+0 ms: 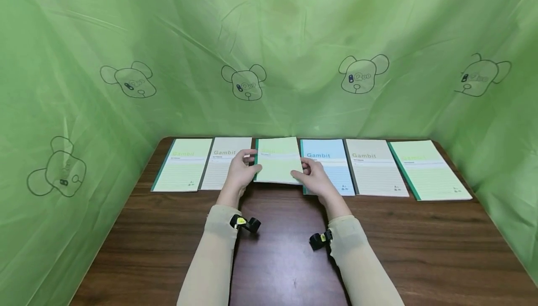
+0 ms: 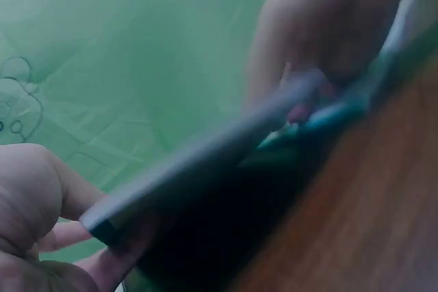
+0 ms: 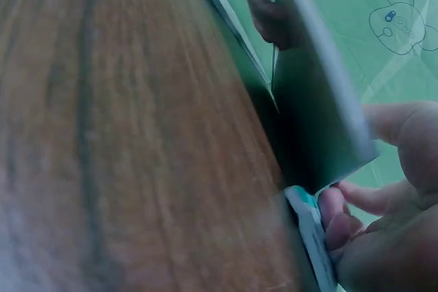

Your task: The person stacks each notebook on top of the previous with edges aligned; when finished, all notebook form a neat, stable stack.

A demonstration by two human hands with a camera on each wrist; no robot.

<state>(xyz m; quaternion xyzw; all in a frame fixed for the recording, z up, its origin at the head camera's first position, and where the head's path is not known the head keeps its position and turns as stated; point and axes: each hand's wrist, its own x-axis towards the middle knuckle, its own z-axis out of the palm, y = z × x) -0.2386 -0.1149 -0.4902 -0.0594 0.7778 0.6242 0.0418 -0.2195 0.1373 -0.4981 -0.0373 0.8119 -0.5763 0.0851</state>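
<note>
In the head view, a light green notebook with a dark green spine is held between both hands, in the middle of a row of notebooks. My left hand grips its left edge, thumb on the cover and fingers beneath. On the opposite edge my right hand pinches it the same way, over the blue notebook. Both wrist views show the held notebook's near edge raised off the wooden table, with a dark gap below its underside.
Left of the hands lie a green notebook and a grey one. On the right, past the blue one, are another grey notebook and a green one. Behind the table hangs a green curtain with bear drawings.
</note>
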